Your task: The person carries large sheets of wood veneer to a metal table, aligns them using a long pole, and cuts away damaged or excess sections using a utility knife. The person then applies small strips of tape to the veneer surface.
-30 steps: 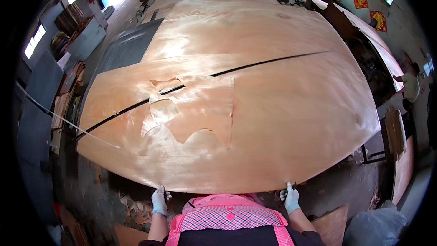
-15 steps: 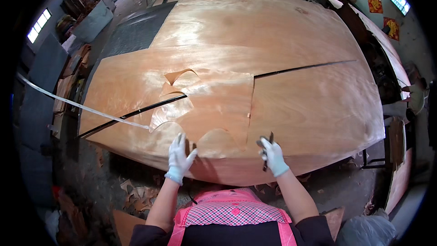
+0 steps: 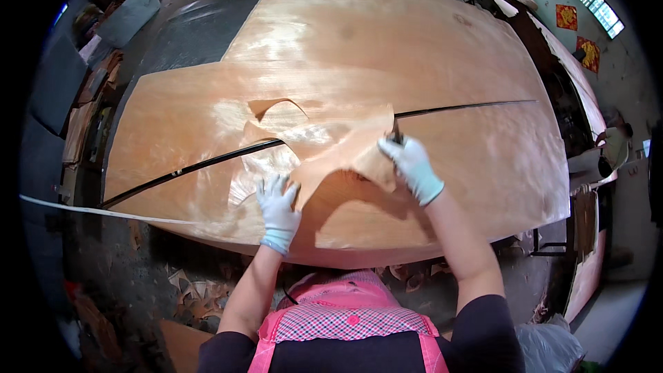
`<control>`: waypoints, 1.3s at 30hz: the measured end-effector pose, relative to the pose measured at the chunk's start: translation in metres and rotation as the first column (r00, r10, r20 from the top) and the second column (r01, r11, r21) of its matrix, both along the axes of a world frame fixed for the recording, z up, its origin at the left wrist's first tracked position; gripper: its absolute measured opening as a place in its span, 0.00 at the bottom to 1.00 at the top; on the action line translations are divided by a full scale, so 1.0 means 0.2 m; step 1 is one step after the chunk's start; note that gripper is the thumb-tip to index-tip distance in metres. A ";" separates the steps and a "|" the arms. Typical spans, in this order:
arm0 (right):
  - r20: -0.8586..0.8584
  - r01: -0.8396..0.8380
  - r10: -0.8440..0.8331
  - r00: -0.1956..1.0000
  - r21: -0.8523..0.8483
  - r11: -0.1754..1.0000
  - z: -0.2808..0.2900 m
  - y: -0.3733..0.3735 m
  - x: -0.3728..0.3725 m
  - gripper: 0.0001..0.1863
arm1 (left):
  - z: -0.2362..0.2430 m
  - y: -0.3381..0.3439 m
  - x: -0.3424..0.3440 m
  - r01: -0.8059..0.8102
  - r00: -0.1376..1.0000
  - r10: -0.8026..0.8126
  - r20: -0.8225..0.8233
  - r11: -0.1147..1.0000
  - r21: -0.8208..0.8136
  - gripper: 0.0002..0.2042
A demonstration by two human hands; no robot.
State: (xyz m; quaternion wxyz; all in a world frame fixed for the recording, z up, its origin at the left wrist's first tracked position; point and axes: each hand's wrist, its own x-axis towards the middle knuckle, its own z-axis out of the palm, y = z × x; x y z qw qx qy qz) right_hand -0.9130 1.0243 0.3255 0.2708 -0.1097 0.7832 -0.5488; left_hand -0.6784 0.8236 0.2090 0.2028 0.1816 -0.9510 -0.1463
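My left hand (image 3: pixel 277 211), in a white glove with a pale blue cuff, rests with fingers stretched out by the lower left tip of a thin wood veneer piece (image 3: pixel 338 152). My right hand (image 3: pixel 414 169), gloved alike, is closed around a slim dark tool (image 3: pixel 396 131) at the piece's right edge; its exact kind is unclear. The piece has curved cut-outs, and its near part is raised, casting a shadow on the large veneer sheet (image 3: pixel 469 159) below. Whether the right fingers also pinch the veneer is hidden.
A long black strip (image 3: pixel 193 167) crosses the sheet and passes beneath the piece. A pale flat band (image 3: pixel 103 212) lies at the left. Dark sheeting (image 3: pixel 200 31) covers the far left. Veneer scraps (image 3: pixel 197 295) litter the floor. Another person (image 3: pixel 615 145) is at the far right.
My right hand has moved up to the piece's right edge, and the near part of the veneer has lifted. My left hand has shifted slightly up and right. The pale band has swung lower.
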 end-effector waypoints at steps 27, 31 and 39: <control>-0.538 0.128 0.140 0.831 0.429 0.894 -0.72 0.63 -0.13 0.13 | -0.03 0.29 -0.58 -0.092 0.950 -0.013 0.313 0.944 0.318 0.21; -0.832 0.154 -0.042 0.553 0.052 0.987 -0.66 0.52 -0.12 0.14 | 0.00 0.30 -0.60 -0.198 0.918 0.066 0.390 0.931 0.308 0.29; 0.360 -0.439 0.392 0.847 0.055 0.897 -0.48 0.10 0.08 0.27 | -0.06 0.28 -0.59 -0.310 0.942 0.219 0.255 0.858 0.409 0.30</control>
